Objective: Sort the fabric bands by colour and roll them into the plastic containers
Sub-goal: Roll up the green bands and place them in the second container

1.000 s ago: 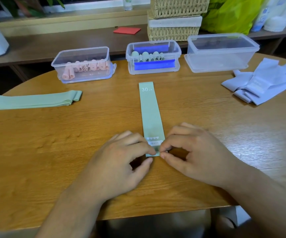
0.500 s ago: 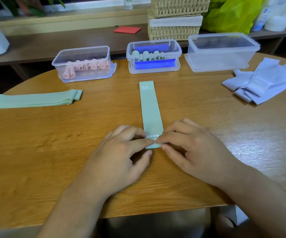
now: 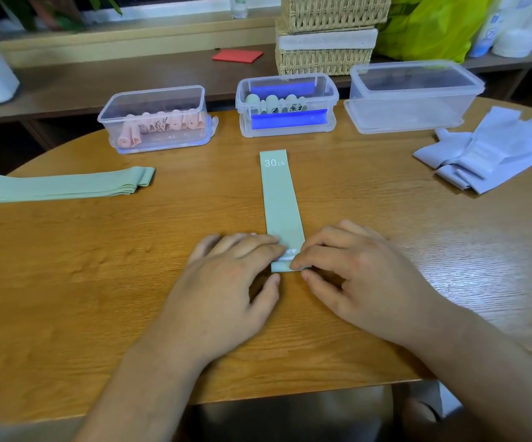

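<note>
Since the earlier frame the rolled near end of the green band point(image 3: 279, 199) has crept away from the person towards 12 o'clock, and both hands have gone forward with it; the flat length left ahead of the roll is shorter. The left hand point(image 3: 226, 288) and the right hand point(image 3: 363, 275) meet at that roll, each pinching it with curled fingers on top and the thumb at the near side. The band lies straight on the table point(image 3: 98, 266), running from the hands to 12 o'clock, its far end printed "30 LB". Across the far edge stand three clear boxes: the container of pink rolls point(image 3: 156, 119) at 11 o'clock; the container of green rolls point(image 3: 287, 103) at 12, with blue strips along its walls; the larger container point(image 3: 414, 97) at 1 o'clock. A stack of green bands point(image 3: 60, 185) lies flat at 9 o'clock; a loose pile of lilac bands point(image 3: 494, 154) lies at 2 o'clock.
</note>
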`<state>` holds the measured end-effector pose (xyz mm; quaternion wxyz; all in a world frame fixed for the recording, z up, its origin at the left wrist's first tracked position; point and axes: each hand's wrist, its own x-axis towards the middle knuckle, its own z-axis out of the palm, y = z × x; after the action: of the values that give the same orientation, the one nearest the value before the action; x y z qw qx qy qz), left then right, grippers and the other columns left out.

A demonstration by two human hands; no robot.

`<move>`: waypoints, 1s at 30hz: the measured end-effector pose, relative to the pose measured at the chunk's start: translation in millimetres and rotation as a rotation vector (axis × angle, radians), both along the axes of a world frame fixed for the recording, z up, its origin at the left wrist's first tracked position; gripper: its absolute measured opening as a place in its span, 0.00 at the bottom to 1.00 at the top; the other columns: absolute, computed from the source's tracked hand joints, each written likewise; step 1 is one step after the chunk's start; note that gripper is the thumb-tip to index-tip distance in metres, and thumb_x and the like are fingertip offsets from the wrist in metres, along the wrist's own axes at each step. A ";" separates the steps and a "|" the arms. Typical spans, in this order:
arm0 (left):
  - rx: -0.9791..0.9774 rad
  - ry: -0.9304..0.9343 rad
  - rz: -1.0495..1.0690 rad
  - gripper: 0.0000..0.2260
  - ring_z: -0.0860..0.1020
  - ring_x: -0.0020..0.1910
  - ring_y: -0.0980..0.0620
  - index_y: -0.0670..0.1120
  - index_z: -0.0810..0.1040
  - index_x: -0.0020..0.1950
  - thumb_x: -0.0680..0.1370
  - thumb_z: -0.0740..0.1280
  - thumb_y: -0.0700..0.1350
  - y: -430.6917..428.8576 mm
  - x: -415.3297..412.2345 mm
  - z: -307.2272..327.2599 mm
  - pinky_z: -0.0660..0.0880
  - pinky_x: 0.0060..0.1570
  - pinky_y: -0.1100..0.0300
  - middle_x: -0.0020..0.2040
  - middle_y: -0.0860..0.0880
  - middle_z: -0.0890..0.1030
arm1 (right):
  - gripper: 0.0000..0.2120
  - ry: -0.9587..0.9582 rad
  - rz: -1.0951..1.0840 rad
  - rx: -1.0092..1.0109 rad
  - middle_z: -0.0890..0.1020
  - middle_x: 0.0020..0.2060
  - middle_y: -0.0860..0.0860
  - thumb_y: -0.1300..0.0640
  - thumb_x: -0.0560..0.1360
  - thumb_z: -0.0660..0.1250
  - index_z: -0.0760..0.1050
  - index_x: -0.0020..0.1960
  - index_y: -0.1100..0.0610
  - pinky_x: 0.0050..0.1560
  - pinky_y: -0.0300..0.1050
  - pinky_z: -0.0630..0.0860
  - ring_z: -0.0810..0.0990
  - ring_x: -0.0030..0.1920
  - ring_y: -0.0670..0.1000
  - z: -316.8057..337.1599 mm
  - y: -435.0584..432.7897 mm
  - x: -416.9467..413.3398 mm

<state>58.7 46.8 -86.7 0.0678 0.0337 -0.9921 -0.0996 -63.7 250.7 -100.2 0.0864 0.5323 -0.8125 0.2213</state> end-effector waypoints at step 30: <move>0.033 0.050 0.046 0.22 0.63 0.75 0.63 0.63 0.67 0.78 0.84 0.57 0.60 1.3 -4.9 -2.1 0.61 0.75 0.57 0.74 0.67 0.69 | 0.13 -0.033 -0.137 0.033 0.77 0.58 0.40 0.49 0.82 0.66 0.76 0.66 0.44 0.55 0.52 0.77 0.72 0.56 0.45 4.1 -14.3 -8.6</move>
<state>53.9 48.1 -88.9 0.0942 0.0553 -0.9873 -0.1153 -72.2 236.3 -96.0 0.0791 0.4729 -0.8520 0.2103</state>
